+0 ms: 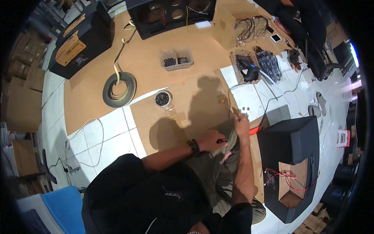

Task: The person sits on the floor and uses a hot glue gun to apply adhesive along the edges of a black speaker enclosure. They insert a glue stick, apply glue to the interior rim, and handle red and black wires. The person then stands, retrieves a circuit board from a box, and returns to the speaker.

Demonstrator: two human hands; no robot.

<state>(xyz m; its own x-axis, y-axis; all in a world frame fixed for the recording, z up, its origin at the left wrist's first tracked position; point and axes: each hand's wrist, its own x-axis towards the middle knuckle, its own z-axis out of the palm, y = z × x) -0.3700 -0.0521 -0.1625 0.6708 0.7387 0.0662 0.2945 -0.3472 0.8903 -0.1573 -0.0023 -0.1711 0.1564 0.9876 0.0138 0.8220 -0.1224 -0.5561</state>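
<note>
From the head camera, the person sits on the floor (113, 132), which is white tile partly covered with brown cardboard sheets (156, 58), legs in olive trousers folded in front. The left hand (212, 140), with a dark beaded bracelet (194, 146) at the wrist, rests curled on the knee; the fingers are closed, though whether they grip anything small is too unclear to tell. The right hand (241, 121) is raised just beyond the knee, fingers pinched together around a thin pale piece that I cannot identify, next to a dark cable (272, 102) running across the tiles. Just right of that hand stands a black speaker cabinet (292, 132), its open side showing bare wood and red wires (286, 177). A small round cup of dark screws (162, 98) sits on the cardboard ahead of the left hand, with a clear two-part tray of screws (176, 59) farther off. A roll of dark foam tape (119, 89) lies to the left, its strip trailing away. Other black cabinets (83, 37) stand at the far edge, and cardboard boxes (23, 105) line the left side.
</note>
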